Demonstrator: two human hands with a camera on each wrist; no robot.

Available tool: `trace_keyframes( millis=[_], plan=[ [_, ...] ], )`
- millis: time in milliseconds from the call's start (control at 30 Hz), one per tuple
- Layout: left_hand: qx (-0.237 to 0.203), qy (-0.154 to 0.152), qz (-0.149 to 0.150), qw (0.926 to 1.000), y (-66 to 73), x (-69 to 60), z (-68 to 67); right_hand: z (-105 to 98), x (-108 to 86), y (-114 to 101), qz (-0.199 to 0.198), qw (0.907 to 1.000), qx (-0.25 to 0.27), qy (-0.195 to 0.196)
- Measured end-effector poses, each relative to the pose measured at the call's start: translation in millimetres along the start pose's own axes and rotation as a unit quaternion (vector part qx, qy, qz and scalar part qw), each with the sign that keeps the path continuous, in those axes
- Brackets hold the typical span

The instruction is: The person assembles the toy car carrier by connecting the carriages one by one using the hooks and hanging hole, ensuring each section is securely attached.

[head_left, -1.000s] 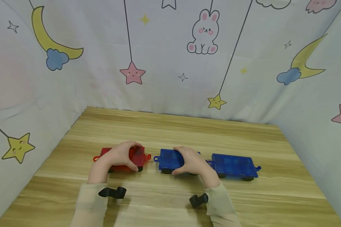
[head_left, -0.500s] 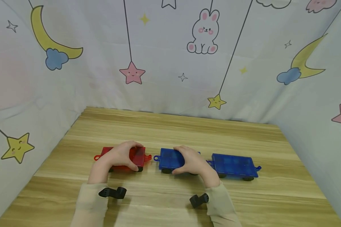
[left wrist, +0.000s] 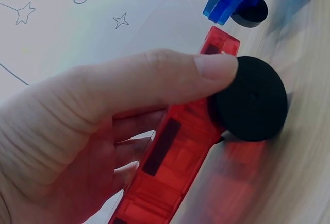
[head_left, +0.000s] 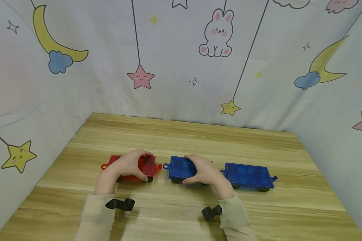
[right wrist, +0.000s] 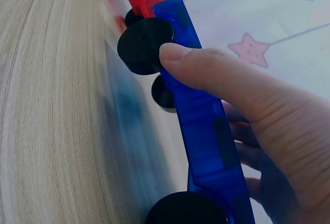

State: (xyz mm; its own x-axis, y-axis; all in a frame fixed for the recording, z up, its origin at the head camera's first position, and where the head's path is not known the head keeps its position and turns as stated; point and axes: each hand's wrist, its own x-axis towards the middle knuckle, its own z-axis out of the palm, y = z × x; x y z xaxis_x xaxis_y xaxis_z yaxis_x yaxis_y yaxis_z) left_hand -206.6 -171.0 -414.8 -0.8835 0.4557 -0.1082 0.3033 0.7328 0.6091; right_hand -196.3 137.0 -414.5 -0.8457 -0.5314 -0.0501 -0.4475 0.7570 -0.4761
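Observation:
On the wooden table, my left hand (head_left: 129, 164) grips a red toy train car (head_left: 147, 164) from above, thumb on the near side and fingers over the far side. In the left wrist view the thumb lies beside a black wheel (left wrist: 252, 99). My right hand (head_left: 203, 170) holds a blue train car (head_left: 180, 168) the same way, its thumb by a wheel (right wrist: 144, 46) in the right wrist view. The red car's hook (head_left: 158, 167) is very close to the blue car's ring (head_left: 166, 166); whether they touch I cannot tell.
A second blue train car (head_left: 247, 174) stands just right of the held one, hook pointing right. Its link to the held car is partly hidden by my right hand. A white printed curtain (head_left: 175, 97) hangs around the table (head_left: 181, 214).
The red car and my left hand have shifted slightly right, narrowing the gap to the blue car's ring. My right hand and both blue cars have stayed nearly still.

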Motion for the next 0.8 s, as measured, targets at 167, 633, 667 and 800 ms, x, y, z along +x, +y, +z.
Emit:
trace_keyframes(
  millis=[167,633,667,800],
  plan=[
    [-0.002,0.001,0.007,1.0,1.0,0.8,1.5,-0.5,-0.3,-0.7,0.003,1.0,0.0,0.002],
    [-0.01,-0.003,0.01,0.9999,6.2,3.6,5.3,0.2,0.0,0.9,-0.004,1.0,-0.001,0.005],
    [-0.008,-0.003,0.011,0.9999,6.4,3.5,5.5,0.3,0.1,1.0,-0.005,1.0,-0.001,0.005],
    [-0.004,-0.002,0.013,0.9999,7.6,3.8,6.3,0.7,0.3,1.6,-0.004,1.0,0.0,0.006]
  ],
)
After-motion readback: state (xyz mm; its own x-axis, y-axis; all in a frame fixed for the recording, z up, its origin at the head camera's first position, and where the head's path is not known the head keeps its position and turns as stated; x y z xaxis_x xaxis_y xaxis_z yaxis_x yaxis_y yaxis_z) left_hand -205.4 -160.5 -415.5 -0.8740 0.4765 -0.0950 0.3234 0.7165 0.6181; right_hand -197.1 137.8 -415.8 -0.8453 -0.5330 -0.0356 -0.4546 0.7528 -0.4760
